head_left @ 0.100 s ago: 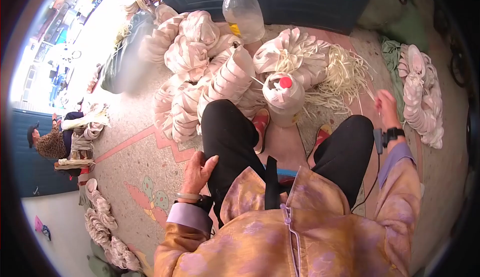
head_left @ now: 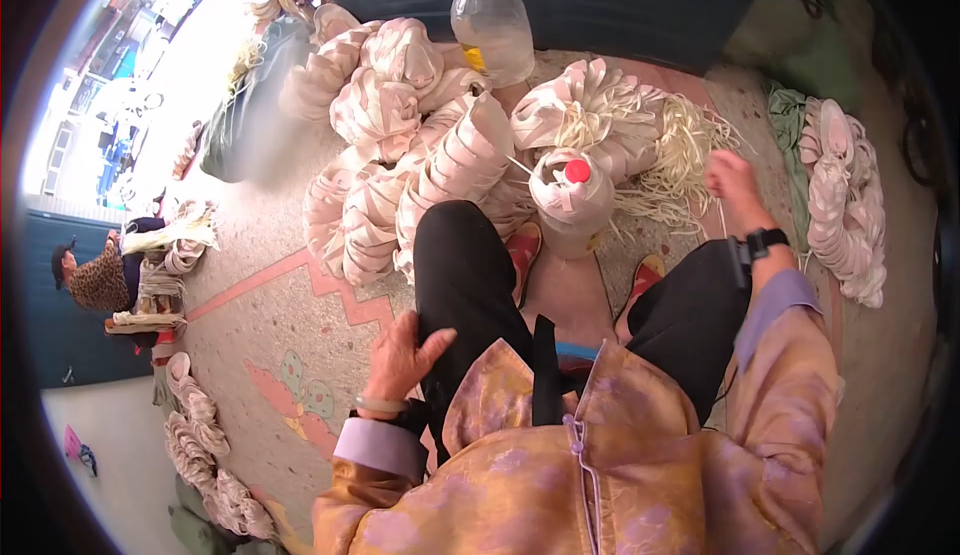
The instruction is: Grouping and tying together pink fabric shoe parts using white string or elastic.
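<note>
Left hand [head_left: 400, 357] resting at black-trousered thigh [head_left: 462, 270], thumb spread, holding nothing visible. Right hand [head_left: 736, 191] forming loose fist; contents impossible telling from here. Pale strips [head_left: 690, 160] lying beside it on floor [head_left: 245, 325], seeming light, limp, tangle-prone; loose ends probably offering best hold.

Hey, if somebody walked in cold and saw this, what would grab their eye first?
Probably the big heap of pale coils on the floor beyond the person's left knee. Next come two clear jugs with red caps: one by the dark door, the other just past the feet. The right hand is also noticeable, raised above the right knee, beside a tangle of loose yellowish strips.
</note>
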Tool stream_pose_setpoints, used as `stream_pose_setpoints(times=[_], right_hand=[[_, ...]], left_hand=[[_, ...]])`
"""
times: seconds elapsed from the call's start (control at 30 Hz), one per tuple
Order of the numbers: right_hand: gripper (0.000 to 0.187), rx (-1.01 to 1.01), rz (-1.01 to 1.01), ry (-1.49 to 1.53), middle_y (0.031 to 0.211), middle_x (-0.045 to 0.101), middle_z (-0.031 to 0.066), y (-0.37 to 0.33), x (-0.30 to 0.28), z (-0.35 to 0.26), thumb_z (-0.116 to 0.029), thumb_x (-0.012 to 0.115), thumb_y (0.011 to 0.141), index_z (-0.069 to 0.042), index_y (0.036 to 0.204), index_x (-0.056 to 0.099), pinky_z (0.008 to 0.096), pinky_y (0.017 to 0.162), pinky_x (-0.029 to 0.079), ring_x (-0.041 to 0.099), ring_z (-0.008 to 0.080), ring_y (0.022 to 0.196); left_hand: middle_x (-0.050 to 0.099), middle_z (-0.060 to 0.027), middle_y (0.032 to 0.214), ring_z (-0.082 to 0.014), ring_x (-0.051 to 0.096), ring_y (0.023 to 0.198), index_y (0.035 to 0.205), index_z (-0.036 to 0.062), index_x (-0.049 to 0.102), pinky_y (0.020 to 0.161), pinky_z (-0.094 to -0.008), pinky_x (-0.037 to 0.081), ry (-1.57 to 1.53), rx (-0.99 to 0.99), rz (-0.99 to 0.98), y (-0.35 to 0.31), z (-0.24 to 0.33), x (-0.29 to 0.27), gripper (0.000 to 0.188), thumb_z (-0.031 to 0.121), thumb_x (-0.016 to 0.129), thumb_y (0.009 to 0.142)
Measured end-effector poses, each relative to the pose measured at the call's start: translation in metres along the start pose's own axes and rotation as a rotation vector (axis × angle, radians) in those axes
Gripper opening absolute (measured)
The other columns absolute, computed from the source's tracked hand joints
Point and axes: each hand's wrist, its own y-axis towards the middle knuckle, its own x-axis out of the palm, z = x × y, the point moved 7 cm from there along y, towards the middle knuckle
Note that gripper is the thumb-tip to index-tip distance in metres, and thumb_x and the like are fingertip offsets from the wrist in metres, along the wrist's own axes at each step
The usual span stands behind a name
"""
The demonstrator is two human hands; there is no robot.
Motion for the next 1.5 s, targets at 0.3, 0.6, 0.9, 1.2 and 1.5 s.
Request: stream_pose_setpoints(times=[0.3, 0.6, 0.9, 1.2, 1.5], right_hand=[[0.026, -0.559, -0.267, -0.993, 0.076, 0.061, 0.0158, 0.010, 0.236, -0.063, -0.028, 0.054, 0.075, -0.005, 0.086, 0.057, 0.0411, 0.069, 0.046, 0.059, 0.0323, 0.076], [0.045, -0.506, -0.413, -1.187, 0.080, 0.062, 0.0183, 0.016, 0.248, -0.043, -0.038, 0.057, 0.071, -0.002, 0.095, 0.049, 0.0420, 0.072, 0.046, 0.060, 0.0330, 0.079], [0.047, -0.518, -0.260, -1.042, 0.079, 0.064, 0.0154, -0.028, 0.220, -0.044, -0.039, 0.061, 0.069, -0.008, 0.103, 0.053, 0.0410, 0.069, 0.047, 0.061, 0.0323, 0.075], [0.041, -0.649, -0.174, -1.004, 0.065, 0.060, 0.0167, -0.065, 0.223, -0.028, -0.038, 0.060, 0.068, -0.007, 0.094, 0.053, 0.0440, 0.059, 0.047, 0.060, 0.0330, 0.062], [0.043, -0.623, -0.161, -0.899, 0.066, 0.061, 0.0156, -0.083, 0.217, -0.020, -0.033, 0.061, 0.065, -0.011, 0.101, 0.055, 0.0463, 0.061, 0.046, 0.059, 0.0346, 0.063]], left_hand=[[0.049, -0.0146, 0.063, -0.0331, 0.051, 0.061, 0.076, 0.0022, 0.045, 0.053, -0.0390, 0.040, 0.079, 0.057, 0.004, -0.003, -0.005, 0.001, 0.048, 0.043, 0.069, 0.068], [0.042, -0.0127, 0.056, -0.0292, 0.042, 0.052, 0.070, 0.0034, 0.045, 0.049, -0.0360, 0.036, -0.178, -0.006, 0.038, 0.008, -0.018, 0.004, 0.046, 0.039, 0.073, 0.066], [0.039, -0.0123, 0.053, -0.0266, 0.036, 0.049, 0.064, 0.0021, 0.045, 0.047, -0.0359, 0.034, -0.289, -0.038, 0.029, 0.003, -0.026, 0.006, 0.045, 0.037, 0.073, 0.068], [0.042, -0.0129, 0.051, -0.0271, 0.044, 0.047, 0.056, 0.0015, 0.043, 0.047, -0.0374, 0.035, -0.137, -0.038, -0.013, 0.005, -0.026, 0.009, 0.048, 0.038, 0.070, 0.071], [0.050, -0.0159, 0.058, -0.0339, 0.052, 0.059, 0.060, 0.0027, 0.047, 0.055, -0.0417, 0.039, -0.030, -0.022, 0.029, -0.002, -0.018, 0.007, 0.049, 0.047, 0.064, 0.074]])
